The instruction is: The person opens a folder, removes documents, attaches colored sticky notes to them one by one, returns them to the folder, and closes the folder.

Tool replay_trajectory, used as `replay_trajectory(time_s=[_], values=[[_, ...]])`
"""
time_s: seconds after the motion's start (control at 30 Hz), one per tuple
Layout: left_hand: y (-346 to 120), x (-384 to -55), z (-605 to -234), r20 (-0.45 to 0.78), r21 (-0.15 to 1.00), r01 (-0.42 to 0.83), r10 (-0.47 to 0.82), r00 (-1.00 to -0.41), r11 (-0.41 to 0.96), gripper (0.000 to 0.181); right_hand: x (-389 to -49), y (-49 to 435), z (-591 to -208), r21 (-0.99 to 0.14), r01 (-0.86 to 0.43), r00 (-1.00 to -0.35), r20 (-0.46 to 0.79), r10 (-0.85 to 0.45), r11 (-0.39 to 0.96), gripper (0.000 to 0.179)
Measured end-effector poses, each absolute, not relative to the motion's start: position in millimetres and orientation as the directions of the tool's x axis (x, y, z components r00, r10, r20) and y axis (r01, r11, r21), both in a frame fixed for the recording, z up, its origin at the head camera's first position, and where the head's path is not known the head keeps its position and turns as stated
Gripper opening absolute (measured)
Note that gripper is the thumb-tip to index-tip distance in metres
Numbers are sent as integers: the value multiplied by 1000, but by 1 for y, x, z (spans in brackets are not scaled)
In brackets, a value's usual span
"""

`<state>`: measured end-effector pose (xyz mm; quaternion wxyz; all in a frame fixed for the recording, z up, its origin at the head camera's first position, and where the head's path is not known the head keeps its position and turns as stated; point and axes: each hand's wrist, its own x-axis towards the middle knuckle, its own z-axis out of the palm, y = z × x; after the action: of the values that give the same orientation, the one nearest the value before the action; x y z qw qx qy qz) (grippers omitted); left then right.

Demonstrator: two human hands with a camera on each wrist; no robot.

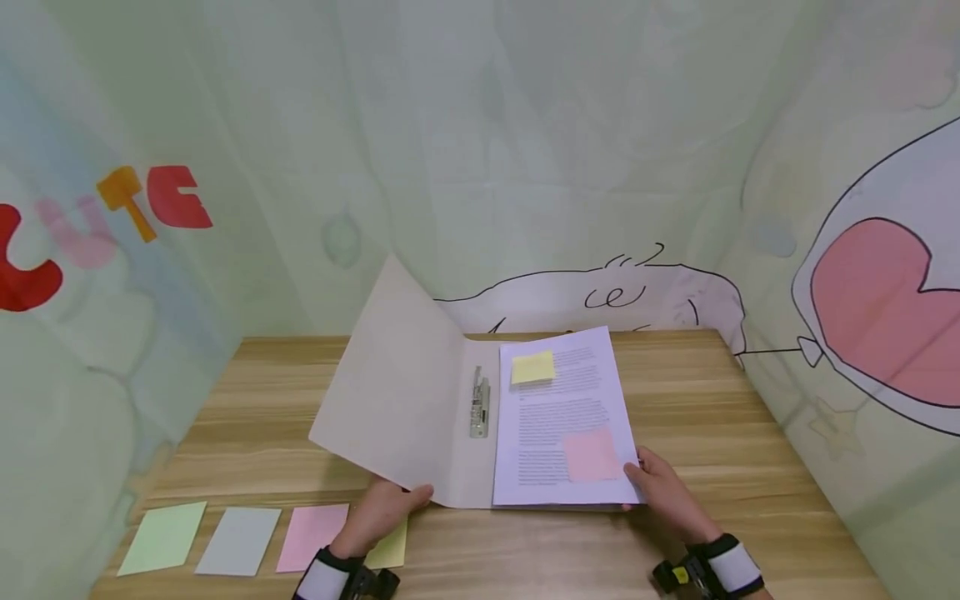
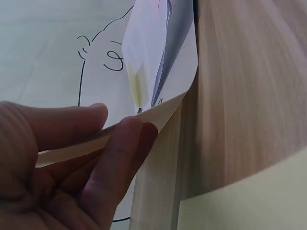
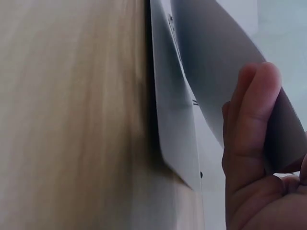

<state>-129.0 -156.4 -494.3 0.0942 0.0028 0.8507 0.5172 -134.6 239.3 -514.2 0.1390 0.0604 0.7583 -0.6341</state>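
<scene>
An open file folder (image 1: 390,375) lies in the middle of the table, its left cover raised at a slant. My left hand (image 1: 384,515) pinches that cover's lower edge between thumb and fingers, as the left wrist view confirms. A metal clip (image 1: 480,404) is fixed near the fold. On the right side are printed sheets (image 1: 558,400) with a yellow sticky note (image 1: 533,367) near the top and a pink sticky note (image 1: 591,455) lower down. My right hand (image 1: 671,498) grips the sheets at their lower right corner. In the right wrist view they curve up, apart from the folder's back cover (image 3: 177,129).
Along the table's front left lie a green note (image 1: 162,537), a grey note (image 1: 238,542), a pink note (image 1: 311,537) and a yellow note (image 1: 390,548), partly hidden by the left hand. Printed fabric (image 1: 570,167) hangs around the wooden table (image 1: 705,400).
</scene>
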Motion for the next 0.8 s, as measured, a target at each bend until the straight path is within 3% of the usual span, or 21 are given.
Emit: replay_trajectory(time_s=[0.3,0.53,0.8], values=[[-147,-129,-495,-114,905,-44,141,-983,422,52,-141,235,-515,-948,263,-956,-282,-86,180,39],[-143,-130,-496,-108,877,-25,146,-983,480,53,-147,234,-516,-937,280,-953,-297,-56,208,39],[-140,-131,-496,-120,859,-33,139,-983,510,52,-152,235,-520,-947,262,-953,-285,-108,187,40]])
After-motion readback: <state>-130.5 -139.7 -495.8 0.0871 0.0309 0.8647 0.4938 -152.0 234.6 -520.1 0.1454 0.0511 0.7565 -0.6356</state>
